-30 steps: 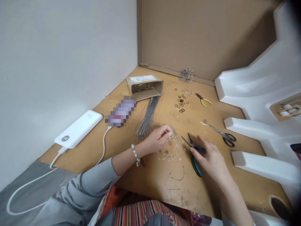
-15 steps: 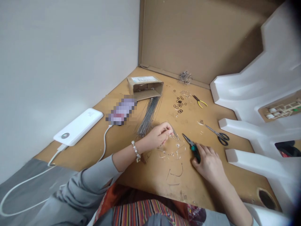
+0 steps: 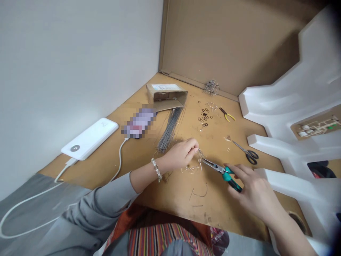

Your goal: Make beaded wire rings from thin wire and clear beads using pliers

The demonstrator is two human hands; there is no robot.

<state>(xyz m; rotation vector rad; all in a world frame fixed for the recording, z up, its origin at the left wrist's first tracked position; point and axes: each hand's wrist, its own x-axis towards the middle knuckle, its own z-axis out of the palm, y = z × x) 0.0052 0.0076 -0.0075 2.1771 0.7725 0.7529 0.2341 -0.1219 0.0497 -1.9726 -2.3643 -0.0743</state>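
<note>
My left hand [image 3: 180, 153] pinches a small clear beaded wire piece [image 3: 199, 155] just above the brown cardboard work surface [image 3: 170, 192]. A bead bracelet sits on that wrist. My right hand [image 3: 253, 193] grips green-handled needle-nose pliers [image 3: 221, 170], lifted off the surface, their tip touching the wire piece at my left fingertips. More clear wire loops [image 3: 190, 169] lie under the hands, and bent wire offcuts [image 3: 198, 197] lie nearer me.
A bundle of straight grey wires [image 3: 169, 129] spills from a small cardboard box [image 3: 166, 96]. Black rings [image 3: 204, 118], yellow-handled pliers [image 3: 227, 115], black scissors [image 3: 246, 151], a white power bank [image 3: 90, 138] with cable, a phone [image 3: 138, 123], and white foam packing [image 3: 293, 99] at the right.
My right hand took the green pliers off the surface and brought their tip to the wire piece in my left hand. The camera shifted slightly.
</note>
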